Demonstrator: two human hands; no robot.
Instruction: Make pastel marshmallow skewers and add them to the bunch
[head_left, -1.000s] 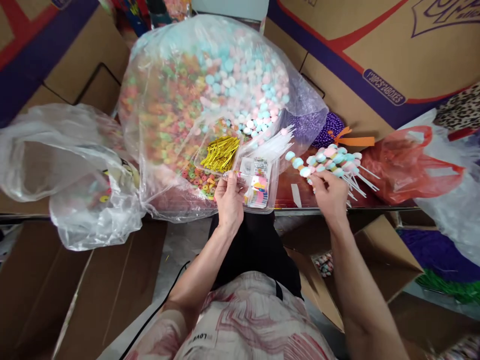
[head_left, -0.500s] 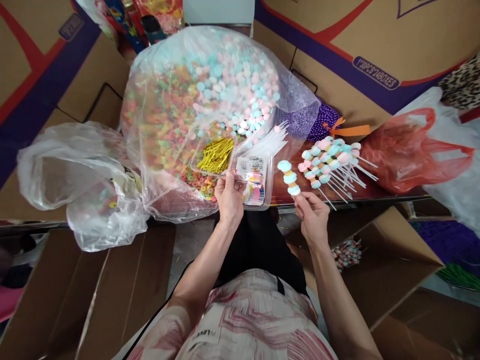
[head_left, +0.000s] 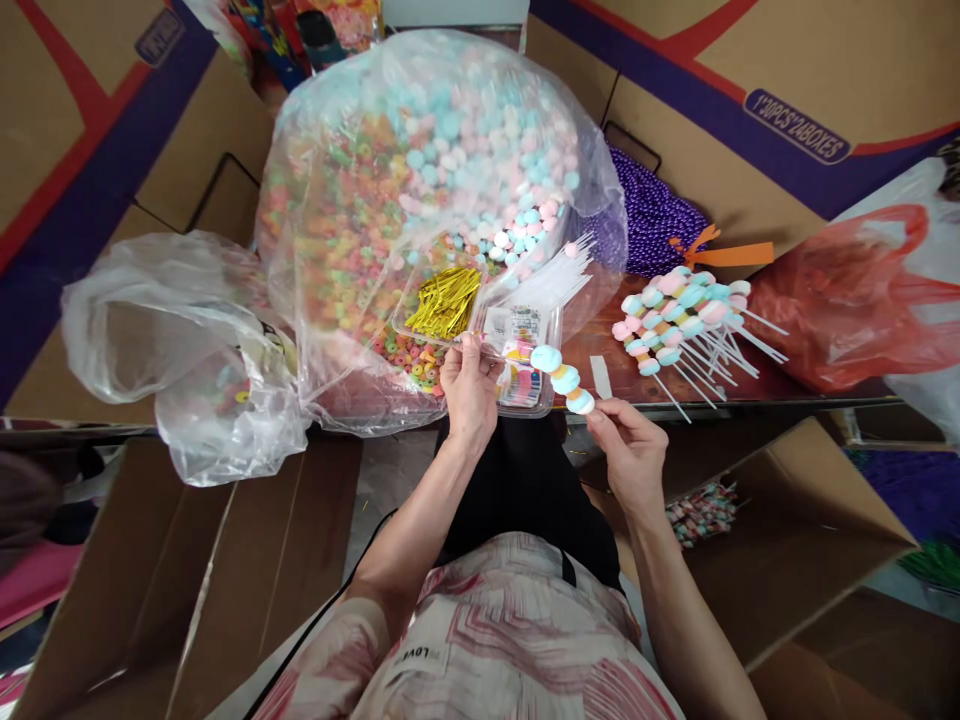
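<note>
Head view: right hand (head_left: 631, 450) holds a marshmallow skewer (head_left: 566, 381), its far end slanting toward the left hand (head_left: 472, 395).
Right fingers are pinched on the skewer's near end; from there its 3 pale blue puffs and 2 visible orange bits run away and leftward. Left fingers are drawn narrow, apparently on clear film (head_left: 504, 352), too faint to trace; the skewer's far end lies to their right, near but apart from the fingers. The far puff shows over the right wall of the clear tray (head_left: 557, 328); whether they touch cannot be told. The front edge of the worktop (head_left: 630, 388) passes just beside the right fingertips. Open room lies between tray and skewer pile (head_left: 679, 315), with 1 white strip (head_left: 600, 377) there; the large candy bag (head_left: 427, 130) crowds the far side.
</note>
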